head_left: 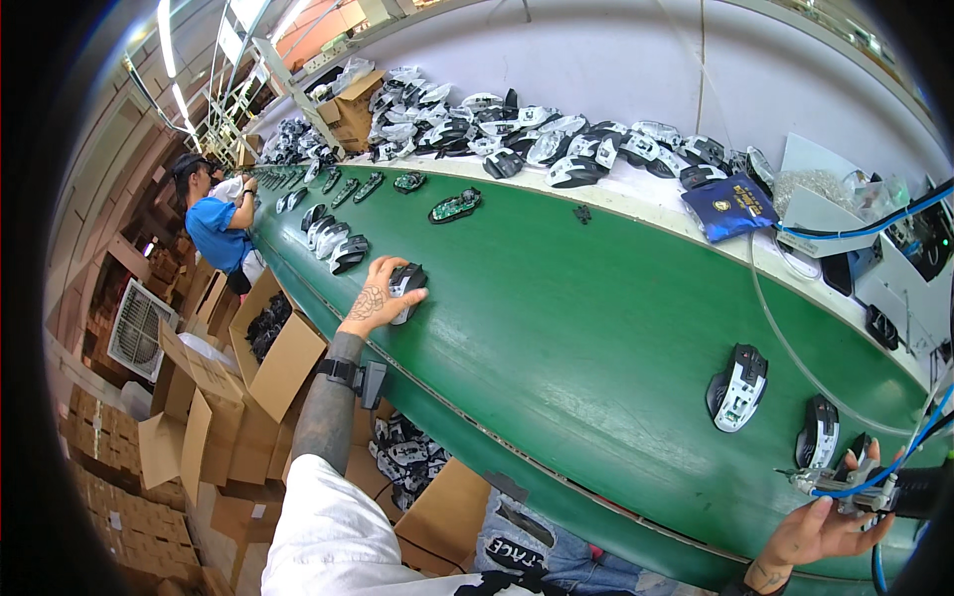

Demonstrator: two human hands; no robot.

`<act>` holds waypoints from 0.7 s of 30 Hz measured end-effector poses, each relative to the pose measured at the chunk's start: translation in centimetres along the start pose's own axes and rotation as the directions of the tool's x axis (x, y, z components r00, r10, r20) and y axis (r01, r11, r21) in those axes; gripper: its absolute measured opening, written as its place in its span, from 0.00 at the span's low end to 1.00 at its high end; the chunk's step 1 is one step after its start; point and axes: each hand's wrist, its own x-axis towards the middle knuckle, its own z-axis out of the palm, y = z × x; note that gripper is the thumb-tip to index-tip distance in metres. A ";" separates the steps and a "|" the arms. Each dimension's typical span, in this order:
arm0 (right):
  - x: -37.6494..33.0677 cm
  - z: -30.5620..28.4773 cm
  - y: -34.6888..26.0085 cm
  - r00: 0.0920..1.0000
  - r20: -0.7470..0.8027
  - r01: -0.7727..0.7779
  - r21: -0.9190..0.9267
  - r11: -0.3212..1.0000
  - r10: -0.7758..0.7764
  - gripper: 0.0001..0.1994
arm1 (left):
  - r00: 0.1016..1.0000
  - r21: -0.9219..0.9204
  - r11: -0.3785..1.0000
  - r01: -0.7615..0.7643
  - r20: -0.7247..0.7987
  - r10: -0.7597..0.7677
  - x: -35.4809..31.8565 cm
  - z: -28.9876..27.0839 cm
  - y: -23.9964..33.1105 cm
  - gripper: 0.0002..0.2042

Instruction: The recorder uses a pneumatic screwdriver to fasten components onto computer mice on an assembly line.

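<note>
My left hand (374,300) reaches out over the green belt (556,328) with its fingers and thumb around a black and white computer mouse shell (405,282). At the lower right, my right hand (817,534) is closed around a powered screwdriver (857,489) with a metal nose and a blue hose. Beside its nose lies a mouse shell (819,433). Another mouse shell (738,389) with an open white inside lies a little to the left. Farther left, a short row of mouse shells (333,241) lies just past my left hand.
Green circuit-board mouse bases (455,206) lie along the belt. Heaped mouse shells (576,149) and a blue packet (730,207) line the white ledge. A clear tube (770,308) crosses the belt's right part. Open cartons (278,348) stand at left, near a person in blue (217,233).
</note>
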 end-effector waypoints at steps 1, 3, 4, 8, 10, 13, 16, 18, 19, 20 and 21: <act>-0.1 -0.2 0.3 0.999 0.034 0.013 0.002 1.000 -0.013 0.34 | 0.983 0.065 0.986 0.155 0.094 -0.161 0.1 -0.1 1.2 0.40; -0.2 -0.4 0.4 0.998 0.063 0.030 -0.005 1.000 -0.030 0.35 | 0.978 0.080 0.983 0.165 0.119 -0.173 1.4 0.1 1.5 0.42; -0.3 -0.3 0.3 0.997 0.081 0.011 -0.059 0.998 -0.007 0.36 | 0.971 0.105 0.978 0.181 0.139 -0.195 2.2 -0.1 1.6 0.44; -0.3 -0.5 0.9 0.994 0.111 0.036 -0.121 0.992 -0.022 0.37 | 0.996 0.181 0.980 -0.085 0.000 0.086 8.4 0.7 1.8 0.40; -0.3 -0.2 0.8 0.996 0.085 0.044 -0.105 0.994 -0.035 0.36 | 0.984 0.143 0.974 -0.176 -0.015 0.180 11.6 1.6 2.6 0.39; 0.5 0.2 0.6 0.993 0.084 0.086 -0.104 0.991 -0.077 0.35 | 0.968 0.160 0.956 -0.246 0.097 0.233 16.1 2.2 2.7 0.39; 0.4 0.1 0.6 0.992 0.078 0.102 -0.092 0.991 -0.095 0.33 | 0.946 0.213 0.938 -0.274 0.236 0.223 19.0 2.2 2.6 0.40; 0.4 -0.4 0.2 0.999 0.023 0.046 -0.158 0.986 -0.043 0.32 | 0.935 0.184 0.941 -0.285 0.271 0.230 20.0 2.6 2.9 0.40; 1.0 0.8 -0.2 0.993 0.003 0.119 -0.029 0.992 -0.119 0.26 | 0.916 0.190 0.935 -0.301 0.330 0.228 20.4 2.8 2.9 0.39; 1.2 0.4 -0.2 0.993 0.000 0.121 -0.038 0.992 -0.121 0.26 | 0.896 0.197 0.929 -0.314 0.385 0.222 20.6 3.1 2.8 0.39; 1.3 -0.2 -0.4 0.990 0.074 0.134 -0.246 0.960 -0.120 0.26 | 0.887 0.224 0.931 -0.287 0.428 0.171 20.9 3.4 2.7 0.39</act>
